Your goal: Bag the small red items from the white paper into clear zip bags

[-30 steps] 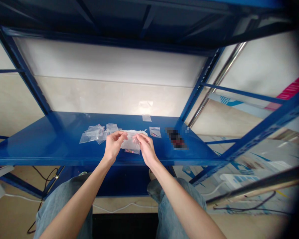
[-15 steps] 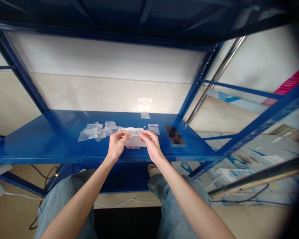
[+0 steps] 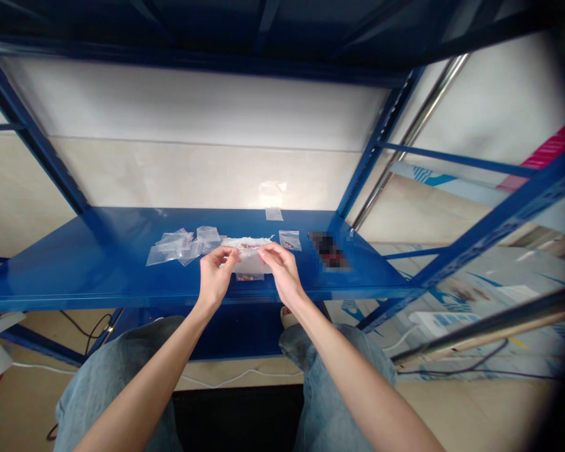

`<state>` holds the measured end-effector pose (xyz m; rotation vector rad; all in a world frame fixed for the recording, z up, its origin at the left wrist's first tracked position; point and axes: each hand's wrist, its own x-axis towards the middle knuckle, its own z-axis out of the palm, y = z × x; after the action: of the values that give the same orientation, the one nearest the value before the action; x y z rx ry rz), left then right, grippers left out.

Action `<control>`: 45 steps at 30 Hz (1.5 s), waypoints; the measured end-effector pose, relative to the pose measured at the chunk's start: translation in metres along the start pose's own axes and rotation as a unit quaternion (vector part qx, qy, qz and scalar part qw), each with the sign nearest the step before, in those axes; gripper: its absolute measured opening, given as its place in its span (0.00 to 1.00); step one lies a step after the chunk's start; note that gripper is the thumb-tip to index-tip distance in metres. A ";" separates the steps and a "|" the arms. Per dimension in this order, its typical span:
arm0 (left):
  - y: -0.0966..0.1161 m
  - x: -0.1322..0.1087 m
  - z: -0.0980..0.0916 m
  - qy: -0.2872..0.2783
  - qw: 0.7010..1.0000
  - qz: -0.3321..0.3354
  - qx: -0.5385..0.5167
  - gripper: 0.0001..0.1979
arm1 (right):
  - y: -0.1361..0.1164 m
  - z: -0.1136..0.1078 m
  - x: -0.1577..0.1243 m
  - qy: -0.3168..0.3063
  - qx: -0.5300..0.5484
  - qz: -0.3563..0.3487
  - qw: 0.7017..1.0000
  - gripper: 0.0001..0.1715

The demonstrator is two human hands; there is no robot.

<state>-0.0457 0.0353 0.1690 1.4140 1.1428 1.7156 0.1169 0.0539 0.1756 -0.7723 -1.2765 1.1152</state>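
Clear bag point(image 3: 260, 277) near the shelf edge point(image 3: 136, 300) — pinkish pieces point(image 3: 246, 277), seemingly beads, inside.

I see bright light on the wall point(image 3: 188, 172), glare low on it and sheen on the shelf point(image 3: 98, 267); the upper shelf point(image 3: 193, 31) is in shadow. My right edge blurs dark; coarse pixels mask one item point(image 3: 329, 251).

Blue shelf point(image 3: 98, 267): heap of clear bags point(image 3: 172, 245) left of middle; ragged white sheet point(image 3: 235, 241) mid-shelf; bead-filled bag point(image 3: 289, 240) right; pale packet point(image 3: 274, 215) at far edge; pixelated dark object point(image 3: 329, 251) farther right.
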 end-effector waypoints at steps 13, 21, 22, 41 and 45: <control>0.001 -0.008 0.010 -0.044 0.997 -0.043 -0.039 0.16 | 0.005 0.002 -0.003 -0.008 -0.015 0.030 0.999 0.15; 0.006 -0.004 0.005 -0.075 0.997 -0.026 0.005 0.15 | 0.008 0.006 -0.005 -0.007 0.014 0.038 0.999 0.14; 0.005 -0.002 0.004 -0.074 0.997 -0.022 0.012 0.15 | 0.009 0.006 -0.005 -0.006 0.014 0.035 0.999 0.14; 0.001 0.003 0.003 -0.070 0.994 0.024 0.076 0.11 | 0.006 0.005 -0.003 0.015 -0.040 0.049 0.998 0.15; 0.003 0.006 0.003 -0.082 0.995 0.021 0.057 0.12 | 0.000 -0.001 -0.001 0.006 -0.007 0.069 0.998 0.15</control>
<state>-0.0440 0.0397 0.1747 1.6266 1.1418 1.5524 0.1185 0.0528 0.1753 -0.8883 -1.2370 1.2111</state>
